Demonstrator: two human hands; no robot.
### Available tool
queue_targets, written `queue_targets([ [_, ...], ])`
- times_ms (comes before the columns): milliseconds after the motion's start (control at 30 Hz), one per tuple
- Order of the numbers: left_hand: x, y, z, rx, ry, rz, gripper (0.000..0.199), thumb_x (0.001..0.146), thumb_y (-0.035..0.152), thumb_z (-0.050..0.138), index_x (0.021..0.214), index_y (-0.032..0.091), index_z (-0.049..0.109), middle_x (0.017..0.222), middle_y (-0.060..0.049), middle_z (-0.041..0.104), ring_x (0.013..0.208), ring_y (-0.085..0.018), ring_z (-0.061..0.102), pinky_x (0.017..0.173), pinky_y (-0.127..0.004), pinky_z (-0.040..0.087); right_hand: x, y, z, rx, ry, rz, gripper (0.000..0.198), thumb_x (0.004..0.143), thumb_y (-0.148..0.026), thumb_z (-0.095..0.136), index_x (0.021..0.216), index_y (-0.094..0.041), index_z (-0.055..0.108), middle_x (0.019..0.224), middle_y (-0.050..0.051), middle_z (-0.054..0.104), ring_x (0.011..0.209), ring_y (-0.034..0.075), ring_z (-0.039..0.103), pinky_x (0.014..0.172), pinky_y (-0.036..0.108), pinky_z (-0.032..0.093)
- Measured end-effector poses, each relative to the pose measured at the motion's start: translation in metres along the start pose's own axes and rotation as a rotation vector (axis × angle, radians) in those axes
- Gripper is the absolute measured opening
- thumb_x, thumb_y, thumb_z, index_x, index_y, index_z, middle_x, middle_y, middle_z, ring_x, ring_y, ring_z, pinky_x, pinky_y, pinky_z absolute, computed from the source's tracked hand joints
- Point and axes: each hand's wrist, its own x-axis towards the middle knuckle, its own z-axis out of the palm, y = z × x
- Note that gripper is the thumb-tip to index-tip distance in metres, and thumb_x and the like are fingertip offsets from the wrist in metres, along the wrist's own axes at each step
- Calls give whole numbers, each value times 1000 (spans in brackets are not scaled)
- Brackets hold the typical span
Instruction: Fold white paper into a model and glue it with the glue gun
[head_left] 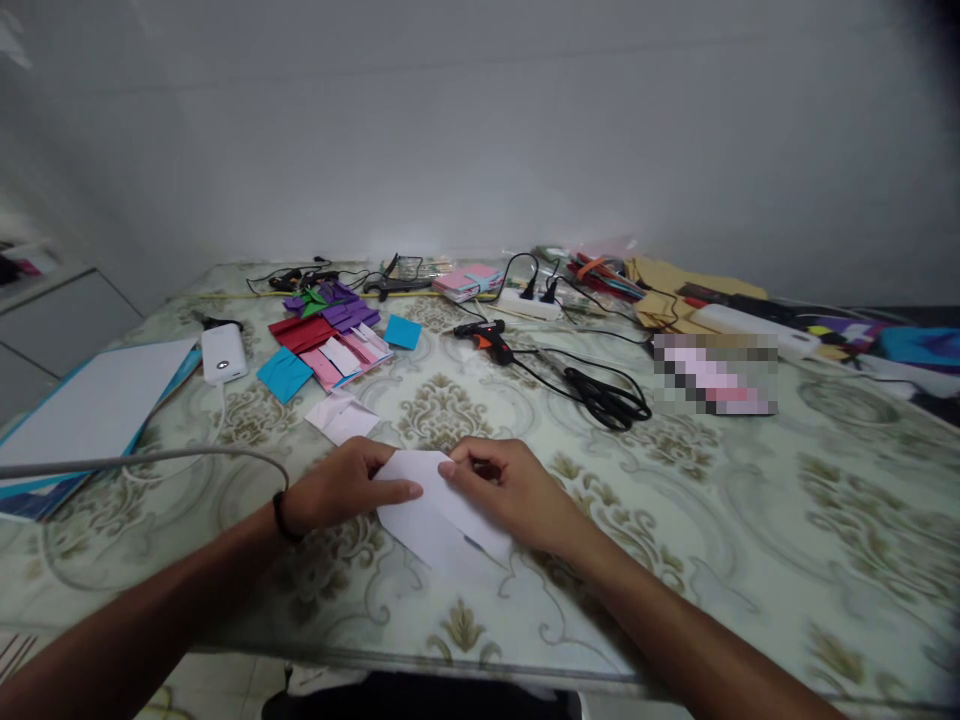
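A folded sheet of white paper [420,510] lies tilted between my hands near the front of the table. My left hand [349,485] grips its left edge, thumb on top and fingers underneath. At the upper right edge, my right hand [502,490] pinches the paper between thumb and fingers. A diagonal fold line runs down the sheet, with a small dark mark near its lower end. Just beyond my left hand rests a folded white paper piece [343,415]. Behind it are folded pieces in pink [349,358], blue [285,374], red [301,332] and purple [351,315].
A glue gun [486,338] with a coiled black cord [607,395] lies beyond my right hand. At left are a white power bank [223,353] and a stack of sheets [105,395]. A power strip [529,303] sits near the wall; a grey cable [150,460] crosses my left wrist.
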Motion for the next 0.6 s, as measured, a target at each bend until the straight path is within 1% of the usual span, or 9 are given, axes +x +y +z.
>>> queue_targets([
  [67,1,-1,2,40,-69,-1,35,84,46,69,83,11,71,67,0,61,59,-11,52,53,-19,38,0,0,1,-17,-4,-12,29,94,-39,60,79,-16,70,68,-1,61,62,10,49,56,22,36],
  [167,2,-1,5,114,-81,22,34,85,45,68,80,11,68,65,2,57,58,-10,48,51,-19,34,0,-2,4,-43,-67,-47,27,95,-36,58,81,-16,72,70,-1,64,64,11,51,58,22,37],
  [233,3,1,5,161,-43,49,34,86,44,66,77,12,66,64,3,54,59,-9,46,51,-19,33,0,-3,4,-76,-95,-74,30,97,-34,55,79,-16,72,68,-1,63,62,10,50,58,22,36],
  [300,4,3,4,203,23,66,35,86,44,65,73,11,64,63,3,52,59,-9,44,50,-19,31,0,-4,1,-128,-83,-89,34,98,-34,51,76,-15,69,66,-2,60,61,10,49,56,22,35],
  [367,3,4,0,211,92,60,35,86,44,65,73,11,64,63,3,52,59,-9,44,50,-19,30,0,-5,-4,-186,-62,-93,36,99,-35,49,75,-15,67,64,-2,58,60,10,48,56,23,33],
  [433,2,4,-4,192,117,45,35,86,44,65,73,11,63,63,3,53,59,-10,45,50,-19,31,0,-6,-10,-224,-76,-104,37,99,-35,49,74,-15,67,64,-2,57,60,11,48,56,23,34],
  [533,0,6,-6,188,28,54,35,86,45,65,73,12,63,63,3,52,58,-10,46,50,-19,31,0,-7,-13,-240,-138,-126,37,99,-34,49,74,-15,68,64,-1,58,60,11,48,58,23,35],
  [600,-2,8,-4,207,-21,74,33,89,43,63,80,12,67,66,1,58,61,-11,49,53,-20,34,0,-8,-9,-250,-184,-142,35,98,-33,50,74,-15,68,64,-1,57,60,11,48,58,23,34],
])
